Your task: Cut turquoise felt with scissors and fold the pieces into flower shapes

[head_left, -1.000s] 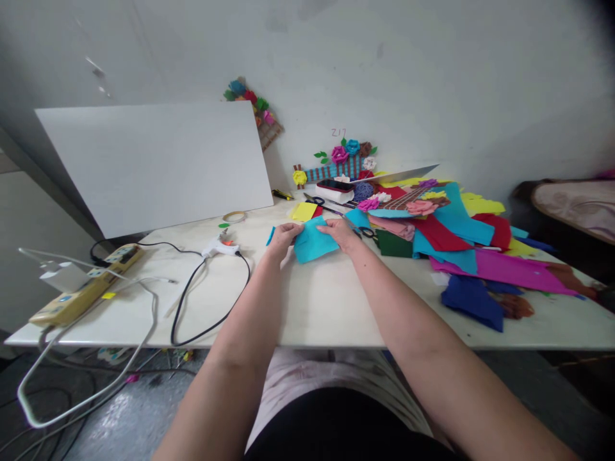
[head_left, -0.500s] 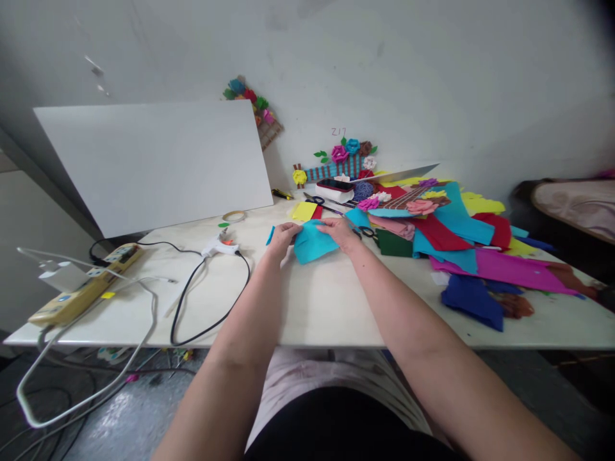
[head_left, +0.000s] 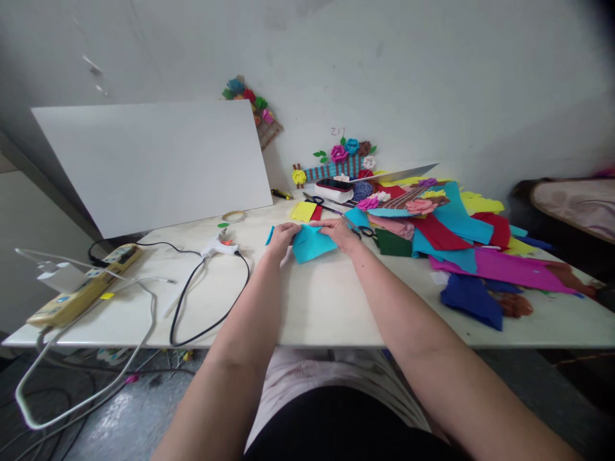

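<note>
Left hand pinched the left edge of a turquoise felt piece, fingers curled over it, closed on the soft cloth. Right hand gripped the same piece along its top right edge, thumb and fingertips clamped on the felt. Lay flat, that felt piece, matte and roughly four-sided with a slanted lower edge, on the pale tabletop near the middle, between both hands.

Seen from the head camera only: sat just left of the hands a white glue gun with a black cord looping over the smooth surface. Leaned against the wall a large plain white board, flat and rectangular. Rested at the far left a yellow power strip, long and boxy. Spread to the right a loose heap of felt sheets in red, magenta, teal, dark blue and yellow, edges overlapping. Stood behind the hands a row of rolled felt flowers on a striped base, and beside it black-handled scissors
</note>
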Action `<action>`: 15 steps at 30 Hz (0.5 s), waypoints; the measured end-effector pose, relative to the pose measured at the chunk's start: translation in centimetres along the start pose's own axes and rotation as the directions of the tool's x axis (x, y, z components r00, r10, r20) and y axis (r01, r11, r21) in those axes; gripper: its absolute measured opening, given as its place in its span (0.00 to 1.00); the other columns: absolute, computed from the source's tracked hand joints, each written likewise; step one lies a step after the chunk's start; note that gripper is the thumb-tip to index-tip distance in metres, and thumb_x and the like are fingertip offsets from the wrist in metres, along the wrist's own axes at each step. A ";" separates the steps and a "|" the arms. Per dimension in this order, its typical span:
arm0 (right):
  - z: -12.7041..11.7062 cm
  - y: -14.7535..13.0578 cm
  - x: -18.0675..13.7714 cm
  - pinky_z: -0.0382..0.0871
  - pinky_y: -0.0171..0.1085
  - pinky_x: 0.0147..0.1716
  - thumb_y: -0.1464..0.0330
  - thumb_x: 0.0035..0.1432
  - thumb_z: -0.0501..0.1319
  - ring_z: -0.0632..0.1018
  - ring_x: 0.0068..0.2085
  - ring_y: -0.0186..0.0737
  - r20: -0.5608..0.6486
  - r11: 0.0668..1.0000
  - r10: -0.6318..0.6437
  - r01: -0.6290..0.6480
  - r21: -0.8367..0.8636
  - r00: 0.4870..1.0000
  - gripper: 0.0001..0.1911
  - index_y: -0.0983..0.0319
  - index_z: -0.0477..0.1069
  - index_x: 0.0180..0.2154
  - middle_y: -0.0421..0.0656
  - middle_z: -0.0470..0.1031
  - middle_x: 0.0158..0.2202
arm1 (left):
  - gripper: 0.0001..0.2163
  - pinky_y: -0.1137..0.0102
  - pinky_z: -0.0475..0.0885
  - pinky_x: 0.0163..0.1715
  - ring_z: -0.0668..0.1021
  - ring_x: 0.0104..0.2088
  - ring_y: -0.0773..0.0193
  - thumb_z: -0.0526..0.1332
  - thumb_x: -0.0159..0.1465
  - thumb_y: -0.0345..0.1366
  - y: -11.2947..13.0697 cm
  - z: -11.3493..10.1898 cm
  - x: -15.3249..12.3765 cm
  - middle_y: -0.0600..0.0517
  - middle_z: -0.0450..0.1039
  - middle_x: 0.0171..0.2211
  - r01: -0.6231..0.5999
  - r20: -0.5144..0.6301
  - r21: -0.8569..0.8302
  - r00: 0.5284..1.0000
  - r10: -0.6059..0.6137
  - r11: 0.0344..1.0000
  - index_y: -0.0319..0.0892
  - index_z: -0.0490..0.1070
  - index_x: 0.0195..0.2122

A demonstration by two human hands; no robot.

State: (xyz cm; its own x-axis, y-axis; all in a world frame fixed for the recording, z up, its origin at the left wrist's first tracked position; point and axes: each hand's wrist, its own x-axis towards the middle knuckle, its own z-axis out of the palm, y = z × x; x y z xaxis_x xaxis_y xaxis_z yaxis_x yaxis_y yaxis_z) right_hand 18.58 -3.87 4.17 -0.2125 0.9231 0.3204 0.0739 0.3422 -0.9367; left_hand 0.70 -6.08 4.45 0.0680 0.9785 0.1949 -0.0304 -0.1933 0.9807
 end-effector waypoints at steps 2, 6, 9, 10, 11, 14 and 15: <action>0.1 -0.2 -0.1 0.68 0.34 0.36 0.73 0.41 0.59 0.74 0.32 0.36 0.004 1.000 -0.008 0.008 -0.011 1.000 0.16 0.60 0.79 0.34 0.39 0.79 0.30 | 0.11 0.74 0.49 0.18 0.57 0.17 0.74 0.63 0.48 0.41 0.0 0.0 0.0 0.59 0.52 0.15 -0.002 -0.002 0.006 1.000 0.002 1.000 0.39 0.64 0.20; 0.1 -0.4 -0.2 0.68 0.35 0.37 0.73 0.41 0.58 0.75 0.34 0.38 0.014 0.999 -0.025 0.025 -0.039 1.000 0.16 0.60 0.79 0.33 0.39 0.79 0.29 | 0.11 0.73 0.48 0.18 0.56 0.17 0.74 0.63 0.48 0.41 -0.1 0.0 0.1 0.59 0.51 0.14 0.004 -0.009 0.010 1.000 -0.004 1.000 0.39 0.65 0.20; 0.1 -0.3 -0.2 0.68 0.34 0.36 0.74 0.41 0.57 0.75 0.33 0.37 0.023 0.998 -0.028 0.029 -0.052 0.999 0.16 0.61 0.79 0.33 0.40 0.79 0.28 | 0.11 0.73 0.48 0.18 0.56 0.17 0.74 0.63 0.47 0.41 -0.1 0.0 0.1 0.59 0.53 0.14 0.001 -0.016 0.005 1.000 -0.001 1.000 0.38 0.66 0.20; 0.1 -0.3 -0.1 0.68 0.34 0.35 0.74 0.41 0.57 0.75 0.32 0.37 0.024 0.998 -0.027 0.029 -0.060 0.999 0.16 0.61 0.79 0.33 0.40 0.79 0.28 | 0.11 0.74 0.48 0.18 0.57 0.17 0.74 0.63 0.47 0.41 -0.1 0.0 0.1 0.59 0.53 0.14 -0.001 -0.019 0.001 1.000 0.001 1.000 0.38 0.66 0.20; 0.1 -0.2 -0.1 0.68 0.34 0.34 0.74 0.41 0.57 0.75 0.32 0.37 0.025 0.997 -0.027 0.029 -0.071 0.999 0.17 0.61 0.79 0.33 0.40 0.79 0.29 | 0.11 0.74 0.49 0.18 0.57 0.17 0.74 0.64 0.47 0.41 -0.1 0.0 0.1 0.59 0.54 0.14 -0.001 -0.023 -0.004 1.000 0.001 1.000 0.38 0.67 0.20; 0.0 0.2 0.0 0.68 0.34 0.35 0.74 0.42 0.57 0.75 0.32 0.36 0.024 0.993 -0.044 0.046 -0.109 0.999 0.17 0.60 0.79 0.34 0.40 0.79 0.31 | 0.12 0.74 0.50 0.19 0.58 0.18 0.74 0.64 0.46 0.41 0.0 0.1 0.0 0.58 0.56 0.15 0.009 -0.029 -0.026 1.000 -0.010 1.000 0.37 0.67 0.21; 0.0 0.2 0.0 0.68 0.34 0.35 0.74 0.42 0.57 0.76 0.33 0.37 0.025 0.991 -0.052 0.055 -0.120 0.998 0.16 0.60 0.79 0.34 0.40 0.79 0.32 | 0.12 0.74 0.50 0.18 0.58 0.18 0.74 0.64 0.46 0.41 0.0 0.1 0.0 0.58 0.55 0.15 0.017 -0.026 -0.032 1.000 -0.017 0.999 0.37 0.67 0.21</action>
State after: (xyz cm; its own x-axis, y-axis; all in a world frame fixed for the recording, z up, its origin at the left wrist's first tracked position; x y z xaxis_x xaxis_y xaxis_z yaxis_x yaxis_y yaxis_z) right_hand 18.60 -3.74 3.97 -0.2399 0.8995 0.3653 0.1783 0.4107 -0.8942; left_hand 0.79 -6.10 4.48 0.0429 0.9832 0.1773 -0.0610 -0.1746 0.9828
